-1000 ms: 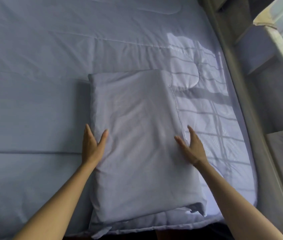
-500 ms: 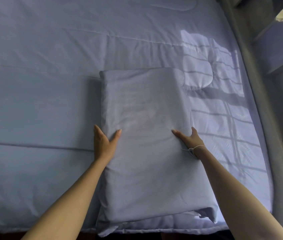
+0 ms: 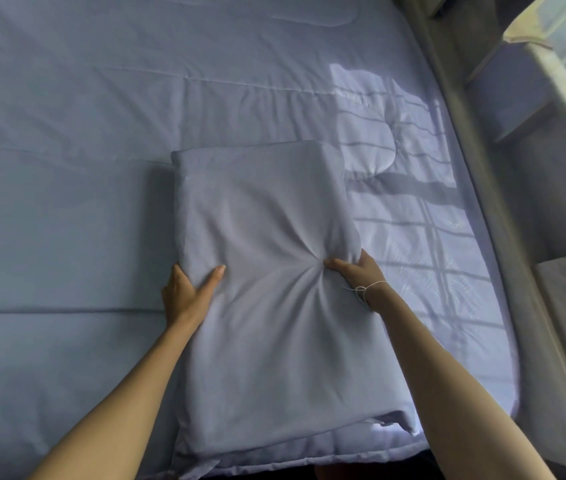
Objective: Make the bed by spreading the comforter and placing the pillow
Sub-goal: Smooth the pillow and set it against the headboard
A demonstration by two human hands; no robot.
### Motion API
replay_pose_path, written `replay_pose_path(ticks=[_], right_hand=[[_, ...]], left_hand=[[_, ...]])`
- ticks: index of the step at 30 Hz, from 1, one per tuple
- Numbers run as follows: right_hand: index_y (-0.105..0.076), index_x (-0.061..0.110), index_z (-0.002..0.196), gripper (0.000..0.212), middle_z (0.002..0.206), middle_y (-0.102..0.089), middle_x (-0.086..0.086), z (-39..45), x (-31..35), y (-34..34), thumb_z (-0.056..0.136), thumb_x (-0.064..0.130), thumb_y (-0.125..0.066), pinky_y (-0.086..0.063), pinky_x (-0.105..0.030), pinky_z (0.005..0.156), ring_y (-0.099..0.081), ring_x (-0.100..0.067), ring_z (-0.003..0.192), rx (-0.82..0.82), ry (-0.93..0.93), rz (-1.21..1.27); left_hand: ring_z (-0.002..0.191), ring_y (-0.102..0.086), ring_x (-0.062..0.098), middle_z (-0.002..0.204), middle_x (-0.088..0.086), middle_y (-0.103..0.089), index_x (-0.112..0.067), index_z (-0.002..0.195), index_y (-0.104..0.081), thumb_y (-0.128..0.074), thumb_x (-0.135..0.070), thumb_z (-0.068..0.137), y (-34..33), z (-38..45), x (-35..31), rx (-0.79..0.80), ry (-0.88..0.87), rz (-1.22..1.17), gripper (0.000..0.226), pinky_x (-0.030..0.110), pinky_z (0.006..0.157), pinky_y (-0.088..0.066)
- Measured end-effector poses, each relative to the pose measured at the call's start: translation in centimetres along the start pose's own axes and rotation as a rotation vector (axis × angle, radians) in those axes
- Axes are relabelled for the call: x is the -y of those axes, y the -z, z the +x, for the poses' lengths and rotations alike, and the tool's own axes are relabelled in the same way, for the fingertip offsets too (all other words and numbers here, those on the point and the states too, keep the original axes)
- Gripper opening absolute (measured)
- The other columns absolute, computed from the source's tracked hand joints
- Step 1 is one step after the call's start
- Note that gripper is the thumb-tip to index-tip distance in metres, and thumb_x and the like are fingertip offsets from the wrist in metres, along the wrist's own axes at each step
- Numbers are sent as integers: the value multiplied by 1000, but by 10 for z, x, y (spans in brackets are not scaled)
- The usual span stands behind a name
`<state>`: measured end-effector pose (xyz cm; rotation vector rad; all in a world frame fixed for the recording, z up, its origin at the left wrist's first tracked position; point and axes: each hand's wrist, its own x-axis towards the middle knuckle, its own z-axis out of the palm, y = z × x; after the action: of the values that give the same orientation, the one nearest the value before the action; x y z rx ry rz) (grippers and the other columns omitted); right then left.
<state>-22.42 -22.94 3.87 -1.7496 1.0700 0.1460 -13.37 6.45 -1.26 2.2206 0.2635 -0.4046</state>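
Head view, object: pale lavender-grey rectangular fabric pillow (image 3: 267,271) lies flat on the spread lavender quilted comforter (image 3: 84,140), towards the near right part of the bed, its near end by the bed's near edge.
Head view, long axis: runs away from the person, near edge to far edge; the short sides face near and far.
Head view, left grip: left hand (image 3: 188,292) clasps the pillow's left long edge, thumb on top, remaining fingers hidden under or behind the edge.
Head view, right grip: right hand (image 3: 354,268) bunches the cover at the right long edge; creases radiate from the pinch towards the pillow's middle. A thin white string (image 3: 364,289) circles that wrist.
Head view, relation to grip: both hands sit about midway along the long sides, opposite each other, so the pillow's bulk lies between them, with roughly equal lengths beyond and nearer.
Head view, nearer hand: neither is clearly nearer; both are in contact.
Head view, surroundings: sunlit window-grid pattern (image 3: 413,209) falls on the comforter just right of the pillow; a grey bed frame rail (image 3: 475,168) borders the right side.
Judgement: comforter appears spread; a lift or turn would pivot about this mid-length hold.
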Motion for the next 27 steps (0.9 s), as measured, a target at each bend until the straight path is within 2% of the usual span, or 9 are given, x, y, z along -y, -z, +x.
replay_pose_path(ticks=[5, 10, 12, 17, 22, 25, 27], right_hand=[[-61, 23, 111, 74, 106, -69, -1, -18, 3, 33, 45, 54, -72, -51, -42, 92, -64, -21, 98, -64, 51, -63], [-58, 22, 113, 60, 109, -66, -1, -47, 6, 121, 60, 46, -73, -49, -37, 88, -61, -22, 102, -164, 90, -165], [-57, 19, 111, 53, 108, -65, -2, -57, 5, 172, 65, 43, -72, -45, -33, 81, -59, -23, 101, -232, 110, -237], [-55, 20, 116, 48, 113, -63, -2, -81, -5, 299, 74, 37, -71, -40, -30, 81, -57, -23, 106, -393, 112, -355], [-52, 23, 119, 64, 112, -65, -9, -83, -19, 407, 63, 51, -66, -48, -38, 84, -59, -31, 101, -567, 86, -535], [-41, 18, 129, 71, 118, -60, -19, -74, -23, 448, 70, 49, -65, -47, -42, 86, -56, -38, 106, -618, -20, -714], [-30, 17, 138, 79, 123, -58, -21, -66, -34, 458, 75, 52, -65, -46, -41, 89, -56, -38, 110, -605, -93, -860]], left_hand=[[120, -47, 43, 132, 20, -53, -9, 127, -43, -52, -81, 54, -10, -28, -26, 0, -15, -63, 103, 52, 102, -39], [122, -47, 40, 133, 19, -52, -8, 129, -44, -52, -80, 52, -59, -74, -73, 100, -77, -140, 106, 49, 102, -39], [122, -48, 39, 134, 20, -52, -7, 132, -43, -52, -79, 52, -91, -98, -101, 166, -98, -167, 108, 47, 102, -40], [123, -50, 36, 134, 21, -52, -2, 132, -43, -60, -66, 61, -181, -162, -175, 324, -154, -248, 97, 38, 102, -39], [118, -54, 34, 126, 15, -58, -11, 121, -50, -56, -84, 52, -286, -213, -236, 488, -140, -287, 101, 42, 101, -43], [136, -36, 29, 147, 14, -38, -8, 140, -33, -53, -81, 65, -348, -232, -250, 650, -133, -224, 107, 39, 114, -26], [139, -31, 30, 151, 12, -34, -17, 142, -32, -46, -92, 55, -393, -231, -238, 709, -133, -108, 115, 42, 115, -24]])
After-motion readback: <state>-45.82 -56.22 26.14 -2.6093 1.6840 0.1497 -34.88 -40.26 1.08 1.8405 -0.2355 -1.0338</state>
